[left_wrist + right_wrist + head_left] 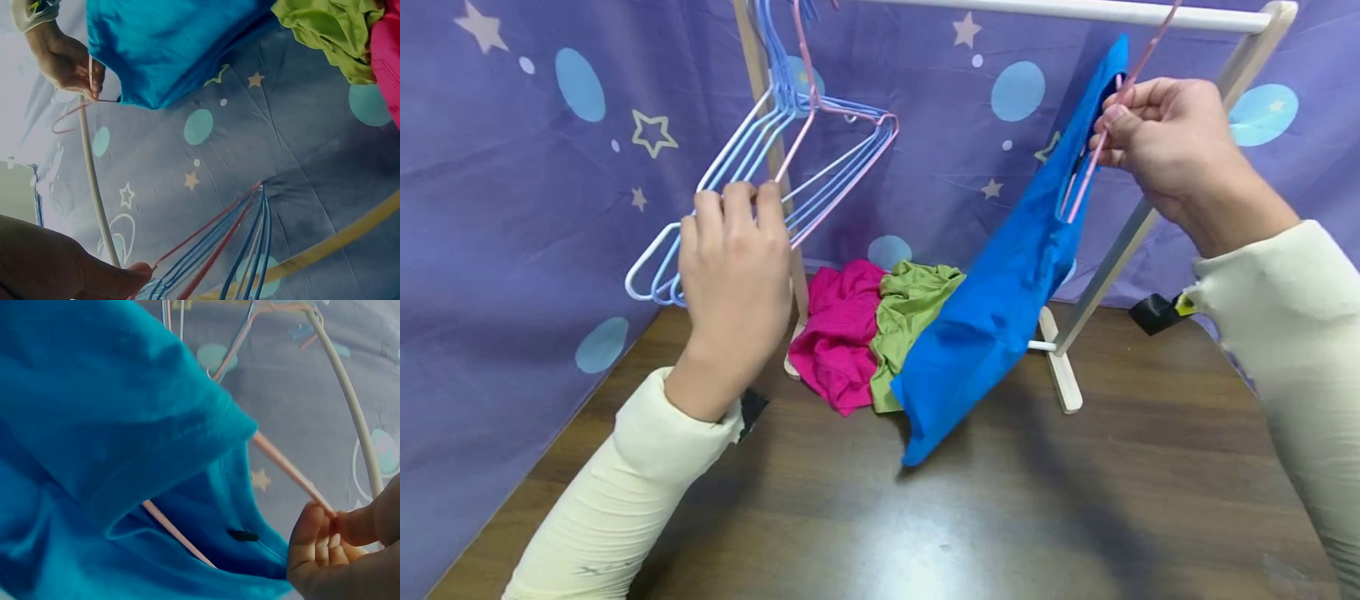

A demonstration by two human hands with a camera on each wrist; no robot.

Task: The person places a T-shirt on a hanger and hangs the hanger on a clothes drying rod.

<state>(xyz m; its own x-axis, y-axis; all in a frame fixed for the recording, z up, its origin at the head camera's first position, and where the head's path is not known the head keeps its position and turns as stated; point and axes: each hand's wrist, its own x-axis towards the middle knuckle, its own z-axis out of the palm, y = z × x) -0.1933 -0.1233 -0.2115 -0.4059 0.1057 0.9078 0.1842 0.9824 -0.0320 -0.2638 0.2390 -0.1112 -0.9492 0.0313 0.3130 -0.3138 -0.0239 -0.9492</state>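
Observation:
My right hand (1187, 150) pinches a pink hanger (1150, 52) between thumb and fingers, in front of the rack's right side. From that hanger droops a blue shirt (992, 308), its lower end close over the table. In the right wrist view, the pink hanger (294, 472) runs into the shirt's neck opening, where a small dark label (242, 535) shows. At the left, my left hand (737, 258) grips a bunch of hangers (842, 179), blue, white and one pink, that hang together. In the left wrist view, my left thumb (94, 269) presses near their end.
A white rail (1075, 8) on wooden legs (1105, 283) spans the back. Below it, a crumpled magenta cloth (838, 333) and a green cloth (910, 308) lie side by side on the brown table (850, 517). A purple starred curtain (925, 183) hangs behind.

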